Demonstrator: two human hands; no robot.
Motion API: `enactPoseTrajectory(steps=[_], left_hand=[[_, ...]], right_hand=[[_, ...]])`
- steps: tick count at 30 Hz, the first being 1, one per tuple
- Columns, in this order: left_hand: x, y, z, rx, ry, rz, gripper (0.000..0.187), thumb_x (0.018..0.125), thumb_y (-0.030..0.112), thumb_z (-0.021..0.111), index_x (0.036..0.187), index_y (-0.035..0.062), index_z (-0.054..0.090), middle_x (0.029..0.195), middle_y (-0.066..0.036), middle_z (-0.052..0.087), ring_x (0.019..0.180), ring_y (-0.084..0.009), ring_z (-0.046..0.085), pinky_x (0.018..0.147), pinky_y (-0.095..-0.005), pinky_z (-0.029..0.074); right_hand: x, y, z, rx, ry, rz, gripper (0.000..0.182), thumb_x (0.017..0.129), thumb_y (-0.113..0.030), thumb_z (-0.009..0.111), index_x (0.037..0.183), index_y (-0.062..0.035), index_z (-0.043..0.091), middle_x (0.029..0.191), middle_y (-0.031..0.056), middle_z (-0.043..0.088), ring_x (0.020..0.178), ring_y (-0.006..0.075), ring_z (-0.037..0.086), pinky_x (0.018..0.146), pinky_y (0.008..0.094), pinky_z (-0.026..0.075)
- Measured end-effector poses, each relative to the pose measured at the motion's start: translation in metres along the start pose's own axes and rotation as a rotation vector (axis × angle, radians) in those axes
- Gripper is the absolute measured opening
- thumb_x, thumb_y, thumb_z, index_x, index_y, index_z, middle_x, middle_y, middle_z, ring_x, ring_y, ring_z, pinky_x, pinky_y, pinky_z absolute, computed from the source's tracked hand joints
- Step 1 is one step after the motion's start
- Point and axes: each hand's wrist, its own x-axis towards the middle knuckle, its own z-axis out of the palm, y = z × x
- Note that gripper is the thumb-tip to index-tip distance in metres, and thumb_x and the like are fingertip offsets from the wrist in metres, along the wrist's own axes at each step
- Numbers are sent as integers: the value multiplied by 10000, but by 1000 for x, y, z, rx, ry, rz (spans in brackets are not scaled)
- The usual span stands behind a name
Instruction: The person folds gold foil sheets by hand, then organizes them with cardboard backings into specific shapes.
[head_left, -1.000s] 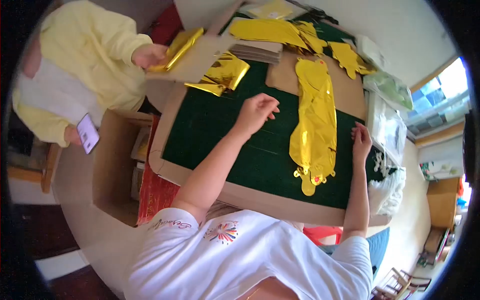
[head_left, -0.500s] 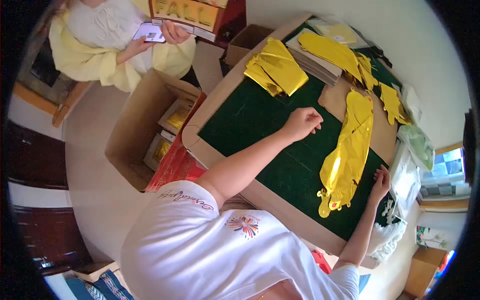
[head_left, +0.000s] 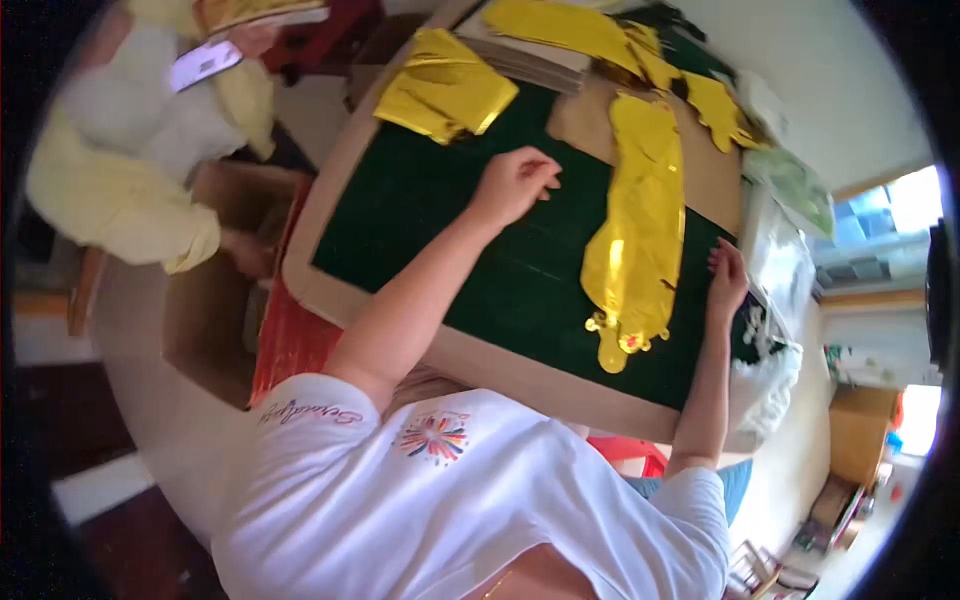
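Note:
A shiny gold foil balloon point(head_left: 640, 200), deflated and flat, lies lengthwise on the dark green table covering point(head_left: 440, 230). My left hand point(head_left: 517, 187) is to its left, over the green surface and apart from the foil. Its fingers are curled in, with nothing visible in them. On the balloon's other side, my right hand point(head_left: 728, 278) rests near the table's right edge, its fingers loosely bent, a little apart and not holding anything. A folded gold foil piece point(head_left: 447, 87) sits near the far left edge of the table.
More gold foil point(head_left: 560, 30) lies over a cardboard stack at the back. Clear plastic bags point(head_left: 780, 245) line the right edge. A cardboard box point(head_left: 210, 310) stands left of the table. Another person in a yellow garment point(head_left: 110, 200) reaches into it, holding a phone point(head_left: 205, 65).
The view has shifted, so the table sits higher and further left. The other person has leaned in, one arm now down in the box. My hands and the balloon keep about the same places.

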Motion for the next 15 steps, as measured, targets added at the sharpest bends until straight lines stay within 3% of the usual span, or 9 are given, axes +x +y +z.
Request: enactPoseTrajectory(steps=[2, 3, 10, 11, 15], left_hand=[[4, -9, -2, 2, 1, 28, 174, 902, 184, 581, 961, 30, 634, 827, -61, 668, 664, -103, 603, 600, -239, 484], [7, -13, -1, -40, 24, 55, 173, 898, 171, 583, 956, 16, 632, 819, -74, 669, 661, -118, 615, 597, -250, 498], [14, -20, -2, -53, 63, 72, 135, 886, 130, 585, 885, 1, 625, 759, -78, 660, 634, -132, 619, 571, -270, 504], [10, -17, -1, -60, 110, 111, 111, 845, 100, 603, 817, -6, 619, 708, -82, 659, 579, -143, 620, 527, -272, 498], [6, -9, -6, -11, 118, 106, 128, 854, 115, 599, 821, -7, 616, 700, -76, 655, 571, -143, 616, 536, -283, 499]], right_hand=[[2, 3, 0, -35, -5, 10, 214, 951, -104, 503, 1104, -19, 627, 939, 54, 653, 827, 114, 596, 740, 236, 482], [5, 17, 0, -4, 9, -29, 228, 960, -115, 492, 1131, -38, 622, 889, 33, 632, 748, 85, 558, 683, 206, 456], [13, 31, -8, -29, -41, -65, 232, 946, -77, 480, 1123, -28, 623, 938, 59, 646, 799, 122, 579, 704, 238, 477], [15, 32, -10, -42, -48, -53, 234, 947, -79, 480, 1125, -28, 622, 940, 61, 646, 799, 120, 578, 703, 236, 477], [17, 38, -7, 2, -50, -40, 239, 949, -100, 485, 1132, -25, 620, 934, 68, 652, 776, 115, 575, 685, 232, 475]])
